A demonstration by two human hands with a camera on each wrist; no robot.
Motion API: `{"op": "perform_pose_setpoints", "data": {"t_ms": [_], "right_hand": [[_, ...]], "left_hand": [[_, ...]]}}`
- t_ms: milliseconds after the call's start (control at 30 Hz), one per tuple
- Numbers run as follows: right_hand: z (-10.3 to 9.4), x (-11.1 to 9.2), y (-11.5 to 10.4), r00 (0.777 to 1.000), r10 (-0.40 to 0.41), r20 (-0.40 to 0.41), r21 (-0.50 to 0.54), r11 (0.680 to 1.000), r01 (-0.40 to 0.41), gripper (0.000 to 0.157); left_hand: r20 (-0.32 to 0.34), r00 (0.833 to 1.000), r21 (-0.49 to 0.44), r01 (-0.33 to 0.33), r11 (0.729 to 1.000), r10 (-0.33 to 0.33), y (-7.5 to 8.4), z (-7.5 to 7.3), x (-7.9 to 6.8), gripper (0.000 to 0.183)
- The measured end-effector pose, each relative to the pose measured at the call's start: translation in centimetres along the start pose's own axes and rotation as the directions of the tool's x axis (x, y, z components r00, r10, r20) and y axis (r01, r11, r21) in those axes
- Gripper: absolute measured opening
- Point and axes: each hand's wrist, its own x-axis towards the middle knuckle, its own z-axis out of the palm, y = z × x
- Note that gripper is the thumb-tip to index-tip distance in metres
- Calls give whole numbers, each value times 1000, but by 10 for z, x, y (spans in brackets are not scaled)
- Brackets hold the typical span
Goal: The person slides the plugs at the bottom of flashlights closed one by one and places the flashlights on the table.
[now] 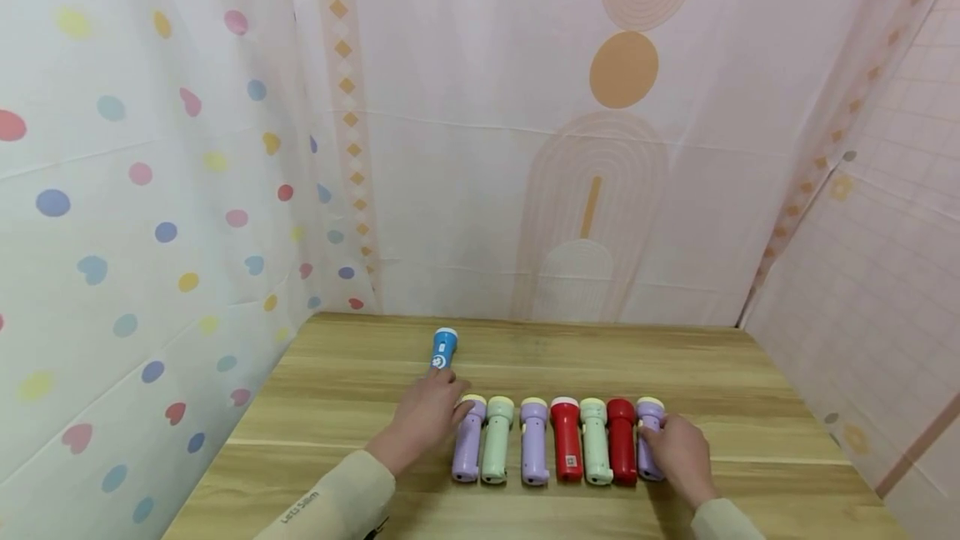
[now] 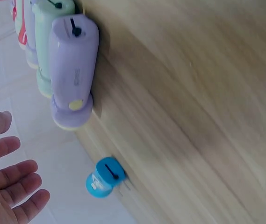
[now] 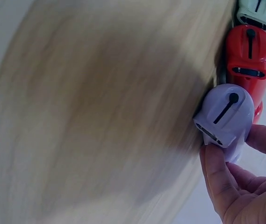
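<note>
Several toy flashlights stand side by side in a row on the wooden table. At the row's right end, my right hand (image 1: 684, 450) holds a purple flashlight (image 3: 228, 112) between thumb and fingers. Beside it is a red flashlight (image 1: 621, 444). My left hand (image 1: 426, 415) hovers by the left end, its fingers apart and holding nothing in the left wrist view. Nearest to it are another purple flashlight (image 2: 74, 65) and, farther back, a blue flashlight (image 1: 444, 347), its lower end hidden behind the hand in the head view.
Between the row's ends lie a pale green flashlight (image 1: 497, 440), a middle purple one (image 1: 534, 442), a red one with a white rim (image 1: 566, 432) and a second green one (image 1: 596, 444). Patterned curtains (image 1: 465, 190) hang along the back and both sides of the table (image 1: 780, 407).
</note>
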Motion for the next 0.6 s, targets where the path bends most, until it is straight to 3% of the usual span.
{"op": "perform_pose_setpoints", "data": {"t_ms": [233,433,600], "right_hand": [[-1,0,-3,1000,3,8,-14,1000,-2,25],[-3,-2,-3,1000,15,12,-20,1000,-15,24],[-2,-1,-3,1000,3,6,-17,1000,-3,23]], "left_hand": [[15,999,5,41,999,-41,-12,-4,5,26],[-14,999,35,49,998,-49,-26,-7,13,22],[-2,994,46,110,993,-110,-42,-12,21,18]]}}
